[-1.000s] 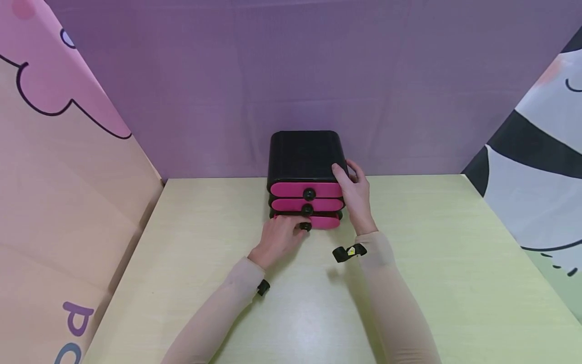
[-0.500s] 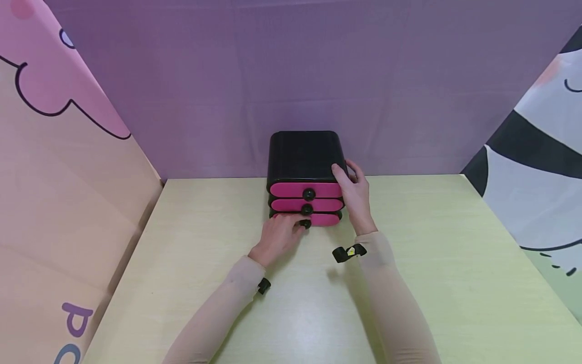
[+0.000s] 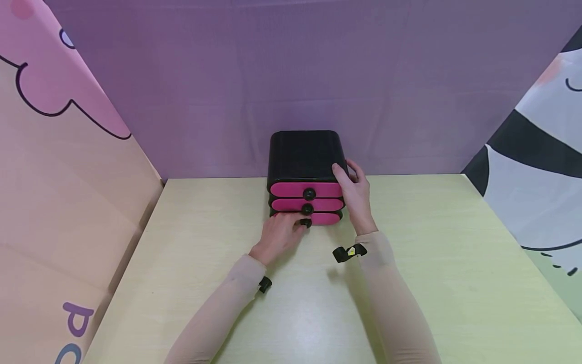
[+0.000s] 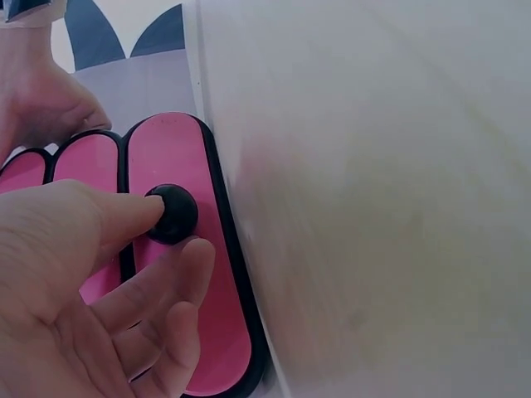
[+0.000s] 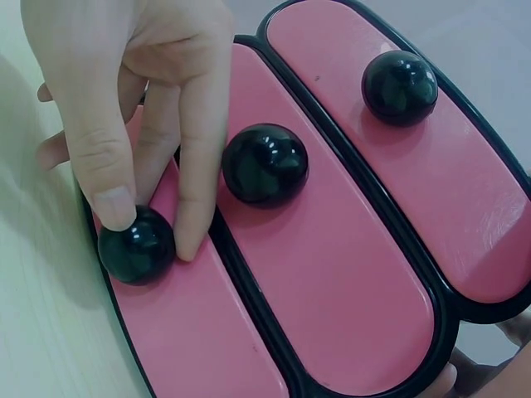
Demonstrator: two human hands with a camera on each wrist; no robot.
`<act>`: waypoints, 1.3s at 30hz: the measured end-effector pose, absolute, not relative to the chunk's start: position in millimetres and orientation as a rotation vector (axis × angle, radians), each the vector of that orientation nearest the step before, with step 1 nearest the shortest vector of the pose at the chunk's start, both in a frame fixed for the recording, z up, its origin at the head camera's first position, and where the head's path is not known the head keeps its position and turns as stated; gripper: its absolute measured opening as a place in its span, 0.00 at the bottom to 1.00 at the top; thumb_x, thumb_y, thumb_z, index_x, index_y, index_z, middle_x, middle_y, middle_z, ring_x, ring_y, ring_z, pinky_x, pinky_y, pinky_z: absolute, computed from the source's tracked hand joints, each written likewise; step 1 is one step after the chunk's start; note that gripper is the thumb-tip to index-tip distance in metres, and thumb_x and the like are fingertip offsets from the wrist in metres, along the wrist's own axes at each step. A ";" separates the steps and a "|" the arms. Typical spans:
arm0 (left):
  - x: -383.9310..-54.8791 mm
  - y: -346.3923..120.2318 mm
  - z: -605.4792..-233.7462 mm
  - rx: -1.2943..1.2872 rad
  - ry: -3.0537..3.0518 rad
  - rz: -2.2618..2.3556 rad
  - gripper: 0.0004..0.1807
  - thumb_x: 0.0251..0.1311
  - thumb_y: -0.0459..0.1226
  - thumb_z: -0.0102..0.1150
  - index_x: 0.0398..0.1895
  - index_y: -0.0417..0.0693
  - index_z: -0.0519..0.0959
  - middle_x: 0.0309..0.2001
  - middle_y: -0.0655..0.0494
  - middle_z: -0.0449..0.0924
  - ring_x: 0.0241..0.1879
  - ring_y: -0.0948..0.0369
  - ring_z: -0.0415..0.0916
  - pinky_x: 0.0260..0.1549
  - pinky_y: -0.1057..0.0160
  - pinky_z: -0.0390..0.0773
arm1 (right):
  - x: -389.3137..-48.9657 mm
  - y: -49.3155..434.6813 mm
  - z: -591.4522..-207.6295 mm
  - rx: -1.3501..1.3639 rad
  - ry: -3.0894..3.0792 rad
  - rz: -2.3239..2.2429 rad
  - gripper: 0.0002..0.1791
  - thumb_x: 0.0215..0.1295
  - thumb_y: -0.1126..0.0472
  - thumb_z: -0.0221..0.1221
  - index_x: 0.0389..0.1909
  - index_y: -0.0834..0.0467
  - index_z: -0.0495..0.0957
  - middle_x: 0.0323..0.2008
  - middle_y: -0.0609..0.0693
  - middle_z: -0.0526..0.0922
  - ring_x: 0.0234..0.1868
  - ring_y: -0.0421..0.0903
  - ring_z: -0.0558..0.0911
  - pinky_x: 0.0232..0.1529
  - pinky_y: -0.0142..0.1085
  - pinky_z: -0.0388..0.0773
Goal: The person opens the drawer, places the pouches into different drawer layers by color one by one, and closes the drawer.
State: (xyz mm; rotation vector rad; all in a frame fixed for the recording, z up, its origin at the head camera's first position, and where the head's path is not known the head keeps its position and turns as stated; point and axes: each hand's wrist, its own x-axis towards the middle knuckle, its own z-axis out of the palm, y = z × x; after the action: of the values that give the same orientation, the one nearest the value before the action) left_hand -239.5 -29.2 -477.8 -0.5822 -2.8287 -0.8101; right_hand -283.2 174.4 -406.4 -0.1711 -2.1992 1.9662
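Note:
A small black drawer cabinet (image 3: pixel 305 156) with three pink drawer fronts, each with a round black knob, stands at the back of the table. My left hand (image 3: pixel 281 235) pinches the knob (image 4: pixel 172 214) of the bottom drawer (image 3: pixel 325 219) between thumb and finger; the other fingers lie near the pink front. That drawer sits in line with its black frame. My right hand (image 3: pixel 356 194) grips the cabinet's right side, thumb on the top edge and fingers along the side. In the right wrist view the middle knob (image 5: pixel 265 166) and top knob (image 5: pixel 400 88) are untouched.
The pale wooden table (image 3: pixel 423 263) spreads around the cabinet on both sides and in front. A purple backdrop (image 3: pixel 305 76) rises right behind the cabinet. Printed panels (image 3: pixel 54 202) flank the table. A black strap (image 3: pixel 349 252) hangs at my right cuff.
The bottom drawer has slid inward a little, from slightly pulled out to level with its frame. My left hand has moved forward with its knob. The right hand stays on the cabinet.

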 end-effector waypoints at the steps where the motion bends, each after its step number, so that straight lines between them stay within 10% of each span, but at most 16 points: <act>1: -239.7 -29.0 -478.0 -0.577 -2.825 -0.813 0.16 0.72 0.42 0.68 0.60 0.60 0.89 0.44 0.60 0.93 0.35 0.59 0.85 0.29 0.63 0.78 | -283.3 174.2 -406.5 -0.170 -2.199 1.966 0.43 0.71 0.33 0.61 0.82 0.45 0.64 0.59 0.52 0.75 0.55 0.44 0.73 0.56 0.37 0.71; 16: -239.4 -28.7 -477.4 -0.495 -2.839 -0.878 0.15 0.69 0.43 0.70 0.57 0.57 0.89 0.44 0.58 0.93 0.41 0.55 0.89 0.34 0.59 0.81 | -284.3 172.7 -408.8 -0.168 -2.204 1.948 0.43 0.71 0.32 0.61 0.81 0.45 0.65 0.52 0.47 0.74 0.51 0.43 0.72 0.52 0.37 0.71; 25: -222.7 -47.1 -471.0 -0.598 -2.956 -0.860 0.25 0.72 0.47 0.66 0.70 0.56 0.80 0.53 0.57 0.91 0.37 0.57 0.87 0.31 0.58 0.81 | -281.8 176.2 -409.0 -0.180 -2.307 1.902 0.44 0.73 0.28 0.53 0.83 0.45 0.62 0.76 0.55 0.71 0.71 0.51 0.73 0.74 0.52 0.70; 30: -208.8 -72.4 -464.2 -0.548 -2.961 -0.865 0.26 0.72 0.48 0.65 0.72 0.59 0.78 0.56 0.55 0.89 0.40 0.56 0.88 0.37 0.54 0.81 | -276.1 186.3 -406.8 -0.154 -2.386 1.856 0.45 0.73 0.25 0.50 0.83 0.45 0.62 0.78 0.54 0.70 0.72 0.53 0.72 0.69 0.57 0.74; 39: -179.2 -122.1 -445.6 -0.437 -2.865 -0.858 0.25 0.70 0.47 0.67 0.68 0.53 0.82 0.64 0.50 0.85 0.64 0.47 0.82 0.57 0.43 0.83 | -241.0 217.5 -403.3 -0.050 -2.437 1.657 0.37 0.80 0.35 0.50 0.80 0.51 0.67 0.72 0.58 0.77 0.68 0.56 0.80 0.48 0.28 0.82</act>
State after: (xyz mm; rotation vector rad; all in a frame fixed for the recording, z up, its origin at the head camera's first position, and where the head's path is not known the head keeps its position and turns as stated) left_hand -179.2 -122.1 -445.6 -0.4372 -2.8653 -0.8583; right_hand -241.0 217.5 -403.3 -0.0496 -2.4371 1.6573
